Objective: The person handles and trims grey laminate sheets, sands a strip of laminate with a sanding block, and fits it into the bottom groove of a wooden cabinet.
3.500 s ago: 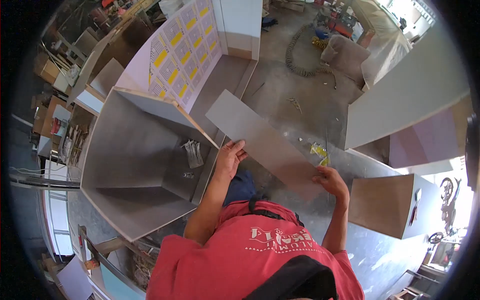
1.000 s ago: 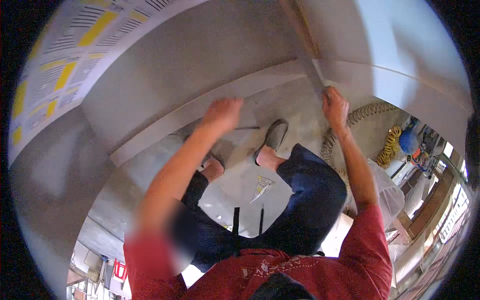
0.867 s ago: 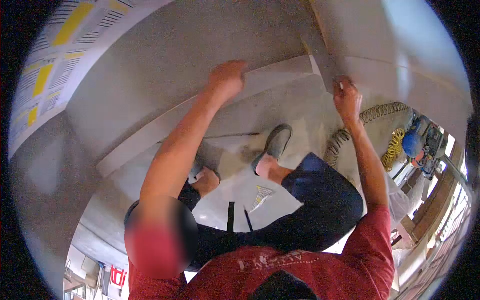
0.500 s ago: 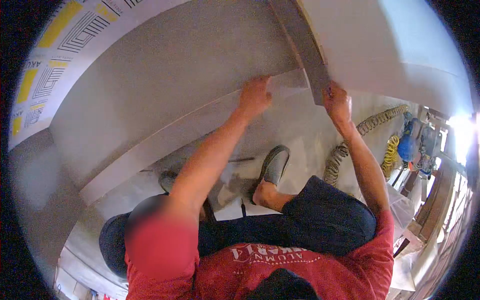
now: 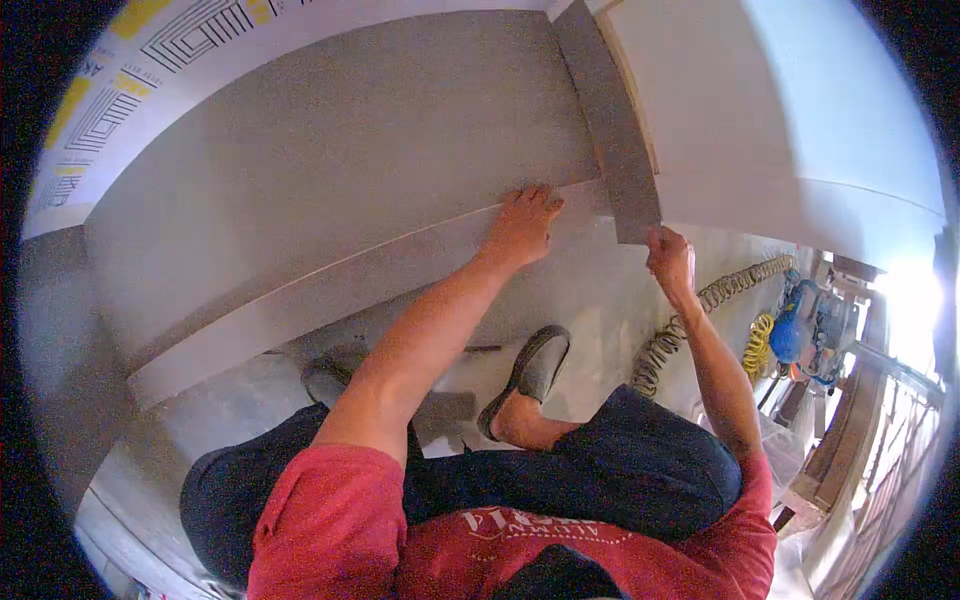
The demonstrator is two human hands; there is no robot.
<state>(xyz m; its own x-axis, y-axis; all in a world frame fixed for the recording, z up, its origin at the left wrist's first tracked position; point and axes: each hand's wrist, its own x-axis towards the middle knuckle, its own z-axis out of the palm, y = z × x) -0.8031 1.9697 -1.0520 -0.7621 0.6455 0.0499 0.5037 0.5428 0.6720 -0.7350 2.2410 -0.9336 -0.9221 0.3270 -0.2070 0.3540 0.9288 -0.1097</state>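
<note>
A narrow grey board (image 5: 618, 140) stands on edge against the right end of a large grey cabinet panel (image 5: 370, 150), beside a pale side panel (image 5: 720, 90). My right hand (image 5: 670, 262) pinches the board's near lower corner, its fingers closed. My left hand (image 5: 525, 222) lies with fingers spread on the front edge of the grey panel, above a long grey strip (image 5: 330, 290) that runs along the cabinet's front. Nothing shows in the left hand.
A coiled hose (image 5: 740, 285) lies on the floor to the right, near a yellow coil (image 5: 757, 345) and a blue round object (image 5: 785, 340). Patterned white-and-yellow sheeting (image 5: 190, 40) lines the upper left. My sandalled foot (image 5: 535, 375) rests on the floor below.
Since the earliest frame, the board has gone from both hands to the cabinet's right end. In the last half second, both hands have moved lower in view and my left fingers have spread.
</note>
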